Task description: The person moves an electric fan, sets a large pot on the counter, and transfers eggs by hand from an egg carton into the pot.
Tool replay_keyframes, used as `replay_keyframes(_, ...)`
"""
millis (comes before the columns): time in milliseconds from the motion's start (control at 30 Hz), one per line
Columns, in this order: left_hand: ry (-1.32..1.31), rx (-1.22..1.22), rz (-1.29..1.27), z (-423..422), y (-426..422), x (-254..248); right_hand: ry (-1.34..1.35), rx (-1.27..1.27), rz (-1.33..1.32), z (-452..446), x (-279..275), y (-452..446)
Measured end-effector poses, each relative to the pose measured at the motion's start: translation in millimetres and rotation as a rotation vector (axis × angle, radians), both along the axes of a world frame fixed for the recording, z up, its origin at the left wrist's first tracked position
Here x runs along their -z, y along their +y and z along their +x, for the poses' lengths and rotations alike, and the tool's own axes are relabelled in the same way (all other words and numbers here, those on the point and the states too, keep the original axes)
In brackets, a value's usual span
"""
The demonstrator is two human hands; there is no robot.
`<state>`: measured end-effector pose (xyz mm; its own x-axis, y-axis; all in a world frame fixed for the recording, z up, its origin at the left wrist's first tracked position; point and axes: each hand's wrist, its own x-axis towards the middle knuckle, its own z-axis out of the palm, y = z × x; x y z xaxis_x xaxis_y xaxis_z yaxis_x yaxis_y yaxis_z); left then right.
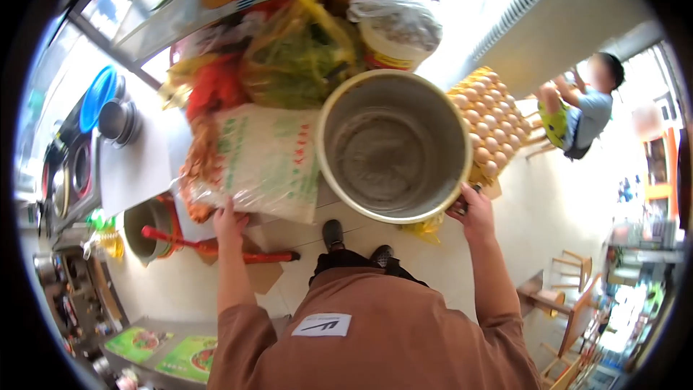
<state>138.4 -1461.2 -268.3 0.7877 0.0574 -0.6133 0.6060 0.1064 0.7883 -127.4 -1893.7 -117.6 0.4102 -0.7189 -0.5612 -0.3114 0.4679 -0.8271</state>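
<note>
A large round metal pot (323, 137) with only a stained bottom showing inside stands in front of me. My right hand (473, 211) is closed at the pot's lower right rim, where a dark handle partly shows. My left hand (229, 224) is at the near corner of a white woven sack (263, 166) with green and red print. Its fingers are closed on the edge of a clear plastic bag (206, 191) beside the sack. Reddish-brown contents show through that bag. Right of the pot sit several eggs on a yellow tray (482, 126).
Behind are a yellow-green plastic bag (296, 58) and a plastic-covered bucket (401, 29). A bin (141, 227) and a red-handled tool (209, 244) are low left. A seated person (588, 108) is at the right, near wooden stools (574, 271).
</note>
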Motion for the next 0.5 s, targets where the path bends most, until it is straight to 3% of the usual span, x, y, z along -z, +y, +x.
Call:
replay_keyframes(233,-0.134,-0.098,0.165,-42.9,1.1,10.3,-0.271,-0.035,0.14,-13.3,20.5,-11.4)
replay_keyframes(300,-0.288,-0.144,0.184,-51.2,4.1,20.9,-0.309,0.002,0.154,-19.1,23.7,-12.6)
replay_keyframes(400,-0.393,-0.084,0.358,-66.0,-19.1,0.8,-0.319,-0.021,0.195,-32.5,35.3,-21.8)
replay_keyframes(500,-0.375,-0.043,0.234,-92.2,-68.2,-38.2,-0.288,0.044,0.285,-52.6,49.0,-38.0)
